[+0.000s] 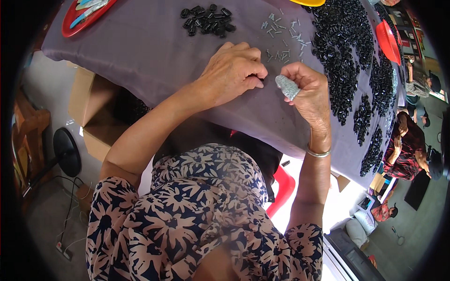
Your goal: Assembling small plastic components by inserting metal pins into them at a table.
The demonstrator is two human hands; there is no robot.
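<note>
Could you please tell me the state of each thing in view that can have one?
Left hand: curled, fingertips closed on a small dark piece, mostly hidden
Right hand: fingers bent, any held item unclear
Bracelet: worn on right wrist
Black pieces: loose, in one small pile and larger spreads
Grey pins: scattered loose
Tablecloth: spread, lightly wrinkled
Cardboard box: open

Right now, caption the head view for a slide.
Left hand and right hand, the latter with pale grey fabric, over purple cloth strewn with black parts.
</note>
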